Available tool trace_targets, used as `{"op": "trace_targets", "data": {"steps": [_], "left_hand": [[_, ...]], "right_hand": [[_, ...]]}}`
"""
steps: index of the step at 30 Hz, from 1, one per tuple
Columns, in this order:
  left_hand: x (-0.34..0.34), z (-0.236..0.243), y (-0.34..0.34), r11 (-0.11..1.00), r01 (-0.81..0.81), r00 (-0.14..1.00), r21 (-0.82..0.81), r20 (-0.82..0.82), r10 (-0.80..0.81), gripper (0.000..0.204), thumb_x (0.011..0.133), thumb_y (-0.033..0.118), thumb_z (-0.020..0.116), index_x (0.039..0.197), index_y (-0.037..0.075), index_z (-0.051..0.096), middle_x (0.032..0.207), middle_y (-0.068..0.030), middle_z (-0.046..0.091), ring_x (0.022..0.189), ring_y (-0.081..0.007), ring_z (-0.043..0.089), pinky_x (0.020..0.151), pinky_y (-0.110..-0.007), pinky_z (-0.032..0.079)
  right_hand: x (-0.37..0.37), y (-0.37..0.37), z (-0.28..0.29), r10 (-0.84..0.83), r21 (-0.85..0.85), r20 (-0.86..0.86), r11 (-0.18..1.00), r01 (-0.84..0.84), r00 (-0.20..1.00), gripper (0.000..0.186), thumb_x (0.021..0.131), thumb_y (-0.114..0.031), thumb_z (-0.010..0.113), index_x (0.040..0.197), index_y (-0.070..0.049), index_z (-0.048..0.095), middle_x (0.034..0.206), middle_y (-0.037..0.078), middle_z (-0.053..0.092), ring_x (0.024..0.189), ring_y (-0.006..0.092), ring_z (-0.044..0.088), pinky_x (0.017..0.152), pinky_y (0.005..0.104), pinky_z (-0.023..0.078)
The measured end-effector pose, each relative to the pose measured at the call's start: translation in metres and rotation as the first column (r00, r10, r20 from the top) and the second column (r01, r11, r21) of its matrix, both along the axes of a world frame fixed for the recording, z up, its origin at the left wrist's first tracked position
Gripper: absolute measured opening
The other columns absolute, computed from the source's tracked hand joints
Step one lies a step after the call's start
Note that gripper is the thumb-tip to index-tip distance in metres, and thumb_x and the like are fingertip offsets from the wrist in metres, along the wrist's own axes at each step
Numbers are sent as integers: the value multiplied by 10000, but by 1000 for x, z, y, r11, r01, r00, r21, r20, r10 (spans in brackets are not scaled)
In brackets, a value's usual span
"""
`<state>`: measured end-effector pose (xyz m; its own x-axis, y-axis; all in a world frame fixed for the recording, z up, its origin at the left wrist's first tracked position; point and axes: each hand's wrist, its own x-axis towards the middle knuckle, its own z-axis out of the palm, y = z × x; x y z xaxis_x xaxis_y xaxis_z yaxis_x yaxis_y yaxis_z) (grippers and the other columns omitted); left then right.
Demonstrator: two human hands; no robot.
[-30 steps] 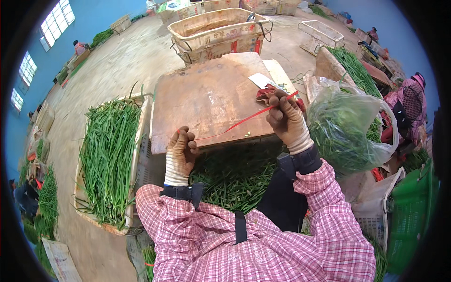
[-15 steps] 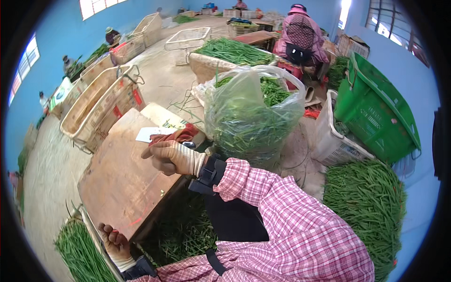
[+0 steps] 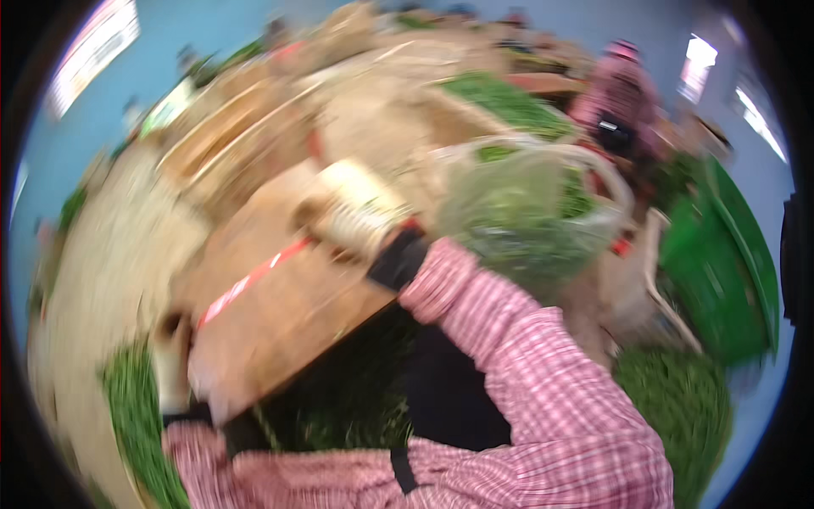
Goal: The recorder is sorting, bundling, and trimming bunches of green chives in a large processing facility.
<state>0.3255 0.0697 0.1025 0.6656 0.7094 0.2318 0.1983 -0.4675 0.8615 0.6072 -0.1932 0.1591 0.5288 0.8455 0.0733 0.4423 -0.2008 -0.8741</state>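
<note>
A thin red-and-white strip (image 3: pixel 254 282), like a tape or tie, stretches over the brown wooden board (image 3: pixel 297 314). My left hand (image 3: pixel 172 352), in a pale glove with bare fingertips, pinches its lower end by the board's left edge. Its other end runs to the fingers of my right hand (image 3: pixel 348 222), gloved the same way and closed above the board's far part. Both hands are smeared by motion. Behind my right hand, a pale yellowish block (image 3: pixel 360 182) lies at the board's far end.
A clear plastic bag of green stalks (image 3: pixel 517 212) stands beyond my right arm. Cut greens lie at left (image 3: pixel 136 424) and right (image 3: pixel 674 416). A green crate (image 3: pixel 721 263) leans at the right, and long tubs (image 3: pixel 246 144) stand far left. Another person in pink (image 3: pixel 619 93) sits farther back.
The red strip now stretches between my hands. My left hand has risen along the board's edge, and my right has moved slightly right and up. The view has turned and blurred.
</note>
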Motion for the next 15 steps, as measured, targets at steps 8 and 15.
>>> {"op": "trace_targets", "data": {"steps": [8,15], "left_hand": [[84,-87,42,986,163,970,-41,-178,-168,280,817,157,711,1063,22,716,883,-156,723,836,-188,682,777,-318,537],[17,-57,16,962,16,1000,-272,-12,-19,765,791,127,727,1486,110,409,1168,-90,653,814,-142,629,676,-318,564]], "right_hand": [[84,54,-92,-21,-287,-166,957,-28,986,211,939,-192,582,1064,-45,668,785,41,685,540,103,590,459,256,458],[2,46,-67,-4,61,-207,998,17,978,205,970,-198,581,1113,-58,624,697,-33,556,512,61,449,451,224,392]]}}
